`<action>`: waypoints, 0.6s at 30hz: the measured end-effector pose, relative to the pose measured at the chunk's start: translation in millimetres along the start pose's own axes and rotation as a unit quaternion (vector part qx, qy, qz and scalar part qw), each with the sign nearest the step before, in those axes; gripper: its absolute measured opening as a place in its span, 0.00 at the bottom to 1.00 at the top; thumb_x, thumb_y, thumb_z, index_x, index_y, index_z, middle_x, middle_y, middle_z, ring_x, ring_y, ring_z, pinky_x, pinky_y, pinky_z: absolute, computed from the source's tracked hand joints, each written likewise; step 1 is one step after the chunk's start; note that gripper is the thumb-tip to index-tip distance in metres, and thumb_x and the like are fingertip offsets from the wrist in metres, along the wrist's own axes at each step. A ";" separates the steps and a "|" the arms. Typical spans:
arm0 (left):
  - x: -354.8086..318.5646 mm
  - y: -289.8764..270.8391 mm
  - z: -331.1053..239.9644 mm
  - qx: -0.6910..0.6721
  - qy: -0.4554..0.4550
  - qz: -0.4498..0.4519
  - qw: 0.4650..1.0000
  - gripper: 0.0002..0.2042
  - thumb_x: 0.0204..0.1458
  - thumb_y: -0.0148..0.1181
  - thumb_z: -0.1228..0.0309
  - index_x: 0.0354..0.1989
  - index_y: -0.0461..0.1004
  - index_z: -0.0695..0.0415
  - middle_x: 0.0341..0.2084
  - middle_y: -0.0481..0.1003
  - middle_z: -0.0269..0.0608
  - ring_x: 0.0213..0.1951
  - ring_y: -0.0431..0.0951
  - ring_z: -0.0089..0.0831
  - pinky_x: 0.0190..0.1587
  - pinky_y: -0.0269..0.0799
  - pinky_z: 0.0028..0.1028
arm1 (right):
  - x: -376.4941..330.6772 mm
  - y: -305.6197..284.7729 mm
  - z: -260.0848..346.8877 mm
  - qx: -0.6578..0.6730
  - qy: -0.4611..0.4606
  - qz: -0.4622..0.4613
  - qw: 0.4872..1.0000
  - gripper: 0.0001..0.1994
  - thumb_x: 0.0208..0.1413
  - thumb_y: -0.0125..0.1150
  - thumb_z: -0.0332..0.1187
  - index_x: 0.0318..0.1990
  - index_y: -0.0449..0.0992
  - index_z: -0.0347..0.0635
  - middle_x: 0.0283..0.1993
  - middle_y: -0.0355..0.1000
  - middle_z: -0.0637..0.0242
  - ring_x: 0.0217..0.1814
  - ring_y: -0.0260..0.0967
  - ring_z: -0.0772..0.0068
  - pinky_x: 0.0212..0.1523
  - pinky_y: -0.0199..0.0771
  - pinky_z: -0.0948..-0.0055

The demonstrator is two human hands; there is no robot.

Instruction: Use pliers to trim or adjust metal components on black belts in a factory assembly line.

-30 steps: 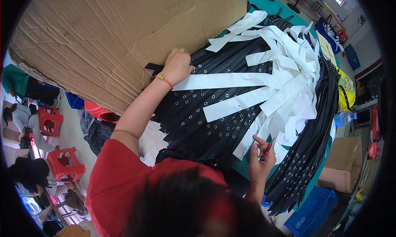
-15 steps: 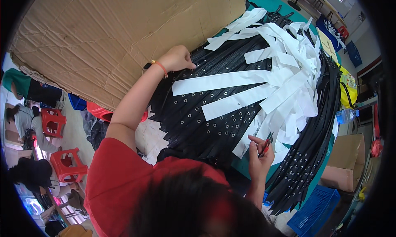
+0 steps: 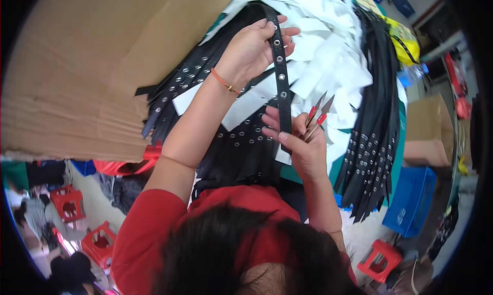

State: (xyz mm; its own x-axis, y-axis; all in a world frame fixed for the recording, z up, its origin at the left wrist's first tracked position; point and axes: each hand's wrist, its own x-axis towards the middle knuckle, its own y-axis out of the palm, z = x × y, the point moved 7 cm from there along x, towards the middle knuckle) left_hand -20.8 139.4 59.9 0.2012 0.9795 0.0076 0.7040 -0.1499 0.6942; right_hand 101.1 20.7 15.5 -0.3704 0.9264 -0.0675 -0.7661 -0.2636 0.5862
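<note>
The black eyelet strap (image 3: 281,77) stretches lengthwise between both hands: the left hand (image 3: 251,51) pinches its upper part, the right hand's (image 3: 310,150) fingers grasp its lower end (red-handled snips (image 3: 321,119) share that hand).

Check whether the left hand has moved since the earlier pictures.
Yes: the left hand has moved right, away from the brown cardboard, and now holds a black strap.
</note>
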 end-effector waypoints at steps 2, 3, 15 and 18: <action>11.1 6.7 23.6 -0.027 -0.017 0.015 0.999 0.15 0.59 0.31 0.73 0.51 0.55 0.68 0.42 0.67 0.58 0.35 0.70 0.31 0.42 0.72 0.31 | -10.4 -19.4 1.4 0.025 0.013 -0.019 0.999 0.14 0.40 0.51 0.14 0.23 0.55 0.45 0.51 0.60 0.34 0.55 0.61 0.42 0.49 0.68 0.48; 13.9 8.9 33.2 -0.047 -0.027 0.031 0.998 0.15 0.59 0.31 0.72 0.51 0.54 0.68 0.43 0.67 0.59 0.37 0.70 0.32 0.43 0.72 0.32 | -14.2 -26.6 1.5 0.024 0.011 -0.032 0.999 0.14 0.40 0.51 0.14 0.23 0.55 0.45 0.51 0.60 0.34 0.55 0.61 0.42 0.49 0.68 0.48; 33.0 11.9 55.1 -0.088 -0.063 0.114 0.988 0.15 0.57 0.40 0.74 0.52 0.57 0.66 0.48 0.63 0.57 0.43 0.66 0.35 0.53 0.65 0.36 | -25.4 -34.1 -1.6 0.199 0.017 0.007 0.980 0.11 0.27 0.42 0.16 0.24 0.59 0.40 0.59 0.45 0.29 0.64 0.41 0.33 0.57 0.48 0.35; 37.9 10.6 53.7 -0.080 -0.062 0.108 0.989 0.15 0.57 0.39 0.74 0.51 0.58 0.66 0.46 0.64 0.56 0.41 0.67 0.34 0.50 0.67 0.35 | -24.4 -33.0 0.9 0.219 0.004 0.036 0.975 0.10 0.28 0.44 0.20 0.25 0.60 0.40 0.60 0.44 0.29 0.64 0.40 0.33 0.58 0.43 0.34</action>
State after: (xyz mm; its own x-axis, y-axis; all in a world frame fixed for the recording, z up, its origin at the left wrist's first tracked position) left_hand 30.9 167.7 28.8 0.4249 0.9011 0.0868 0.5202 -0.3215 0.7912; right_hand 135.9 7.0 -1.5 -0.4205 0.9071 -0.0188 -0.4414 -0.1864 0.8777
